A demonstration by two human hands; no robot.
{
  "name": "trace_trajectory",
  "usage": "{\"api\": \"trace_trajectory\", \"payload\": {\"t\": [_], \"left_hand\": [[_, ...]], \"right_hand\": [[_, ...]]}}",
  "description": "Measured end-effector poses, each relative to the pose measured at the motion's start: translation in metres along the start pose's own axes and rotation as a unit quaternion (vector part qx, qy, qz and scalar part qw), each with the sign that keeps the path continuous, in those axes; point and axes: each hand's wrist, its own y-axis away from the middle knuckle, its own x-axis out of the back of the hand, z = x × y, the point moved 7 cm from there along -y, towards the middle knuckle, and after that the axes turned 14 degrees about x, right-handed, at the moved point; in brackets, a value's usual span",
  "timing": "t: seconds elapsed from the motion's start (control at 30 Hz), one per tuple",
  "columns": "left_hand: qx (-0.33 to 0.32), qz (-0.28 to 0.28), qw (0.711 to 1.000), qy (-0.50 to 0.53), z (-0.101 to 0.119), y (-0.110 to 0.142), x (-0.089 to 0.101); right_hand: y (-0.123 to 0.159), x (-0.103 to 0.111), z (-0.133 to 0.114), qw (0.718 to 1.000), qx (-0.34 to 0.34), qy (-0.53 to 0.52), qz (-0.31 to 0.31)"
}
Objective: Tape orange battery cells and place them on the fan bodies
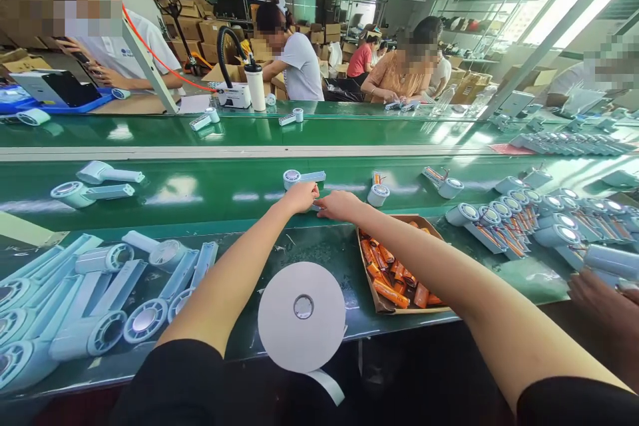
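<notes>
My left hand (301,197) and my right hand (338,205) meet over the near side of the green conveyor belt. Both have their fingers closed, and a small pale piece (315,208) shows between the fingertips, too little of it to name. Just beyond them lies a light blue housing (292,178) with a round head and a handle, partly covered by my left hand. Under my right forearm sits a cardboard tray (368,279) of orange cylindrical battery cells (392,293). A big roll of white tape (279,326) lies nearer to me, its loose end hanging over the edge.
Light blue housings (144,319) are piled at left. Rows of open housings with orange cells (514,219) stand at right, near another person's hand (604,306). More housings (379,194) lie along the belt (219,193). Several people sit across it, near a white cup (255,88).
</notes>
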Motion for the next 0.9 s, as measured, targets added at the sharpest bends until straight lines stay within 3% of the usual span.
{"api": "trace_trajectory", "payload": {"t": [0.13,0.2,0.33,0.43,0.5,0.57,0.63,0.73,0.8,0.9], "left_hand": [[0.016,0.012,1.000,-0.015,0.008,0.003,0.003],[0.031,0.023,0.999,-0.027,0.015,0.007,0.008],[0.025,0.064,0.997,-0.037,0.032,0.042,0.022],[-0.075,0.047,0.995,-0.050,0.032,0.109,0.017],[-0.189,-0.038,0.978,-0.084,0.019,0.172,-0.009],[-0.226,-0.104,0.960,-0.125,-0.015,0.231,-0.043],[-0.208,-0.098,0.959,-0.169,-0.054,0.270,-0.072],[-0.188,0.039,0.966,-0.172,-0.082,0.294,-0.085],[-0.207,0.130,0.961,-0.132,-0.075,0.298,-0.077],[-0.235,0.242,0.939,-0.068,-0.047,0.298,-0.047]], "right_hand": [[0.003,0.016,0.000,0.999,0.016,-0.043,0.014],[0.018,0.033,0.007,0.995,0.020,-0.076,0.055],[0.094,0.051,0.013,0.979,0.012,-0.132,0.153],[0.184,0.029,-0.003,0.971,0.013,-0.173,0.162],[0.249,0.000,-0.021,0.952,0.023,-0.251,0.172],[0.302,-0.038,-0.039,0.925,0.011,-0.342,0.167],[0.336,-0.074,-0.052,0.903,-0.051,-0.391,0.173],[0.338,-0.111,-0.077,0.848,-0.106,-0.482,0.191],[0.312,-0.119,-0.100,0.793,-0.102,-0.568,0.195],[0.259,-0.117,-0.147,0.716,-0.030,-0.675,0.177]]}}
